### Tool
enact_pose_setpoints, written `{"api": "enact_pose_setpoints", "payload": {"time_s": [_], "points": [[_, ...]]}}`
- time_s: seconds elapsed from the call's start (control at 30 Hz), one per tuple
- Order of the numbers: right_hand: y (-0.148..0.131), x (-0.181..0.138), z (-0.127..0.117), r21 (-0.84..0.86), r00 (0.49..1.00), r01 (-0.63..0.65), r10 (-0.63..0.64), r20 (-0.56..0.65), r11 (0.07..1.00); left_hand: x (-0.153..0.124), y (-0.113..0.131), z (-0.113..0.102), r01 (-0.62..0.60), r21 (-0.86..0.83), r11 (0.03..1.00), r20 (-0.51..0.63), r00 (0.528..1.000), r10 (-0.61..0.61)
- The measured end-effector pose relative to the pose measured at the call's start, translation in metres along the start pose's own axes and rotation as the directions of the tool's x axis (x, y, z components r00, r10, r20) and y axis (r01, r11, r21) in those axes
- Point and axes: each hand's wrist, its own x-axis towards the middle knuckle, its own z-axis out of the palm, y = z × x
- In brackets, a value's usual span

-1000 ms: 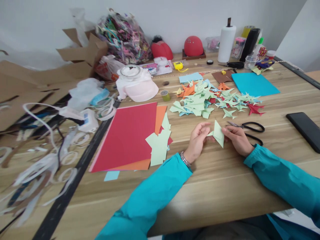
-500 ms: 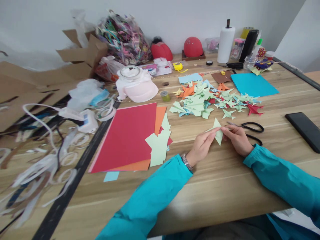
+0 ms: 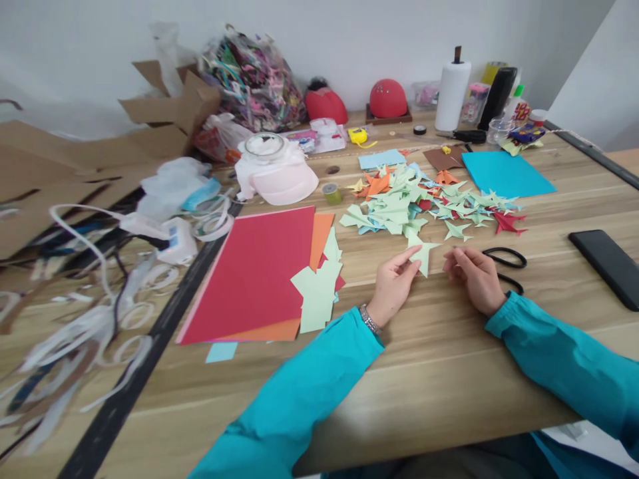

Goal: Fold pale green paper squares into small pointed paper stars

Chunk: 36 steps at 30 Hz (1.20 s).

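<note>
My left hand (image 3: 392, 284) pinches a folded light green paper shape (image 3: 423, 255) between thumb and fingertips, just above the wooden table (image 3: 439, 372). My right hand (image 3: 472, 274) rests beside it to the right with loosely curled fingers, apart from the paper and holding nothing. Black scissors (image 3: 506, 263) lie right behind my right hand. A heap of folded paper shapes (image 3: 424, 203), mostly green with orange, blue and red ones, spreads just beyond both hands.
Red and orange paper sheets (image 3: 259, 273) with green offcuts (image 3: 319, 293) lie to the left. A black phone (image 3: 606, 266) is at the right, a blue sheet (image 3: 506, 174) behind. Paper towel roll (image 3: 452, 93), bottles, cardboard and tape rolls (image 3: 124, 313) crowd the back and left.
My right hand has let go of the green paper shape and drawn back slightly. My left hand now holds the shape alone, turned flatter and lower.
</note>
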Motion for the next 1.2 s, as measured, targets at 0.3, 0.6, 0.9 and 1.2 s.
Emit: {"api": "enact_pose_setpoints", "payload": {"time_s": [0.3,0.6,0.9,1.2], "points": [[0.006,0.008,-0.049,-0.549,0.856,0.065,-0.330,-0.399,0.833,0.005,-0.004,0.000,0.006,-0.052,0.999,-0.015,1.000,-0.006],[0.005,-0.026,-0.105,-0.943,0.926,0.305,-0.273,0.261,0.135,0.005,-0.002,0.005,-0.078,-0.032,0.996,-0.004,0.997,0.078],[-0.013,-0.027,-0.078,-0.950,0.946,0.280,-0.207,0.249,0.136,0.003,0.002,0.015,-0.137,-0.008,0.991,-0.043,0.990,0.137],[-0.034,-0.018,-0.031,0.103,0.981,-0.133,0.117,0.152,0.986,0.011,0.002,0.009,0.019,-0.216,0.976,-0.075,0.997,-0.036]]}}
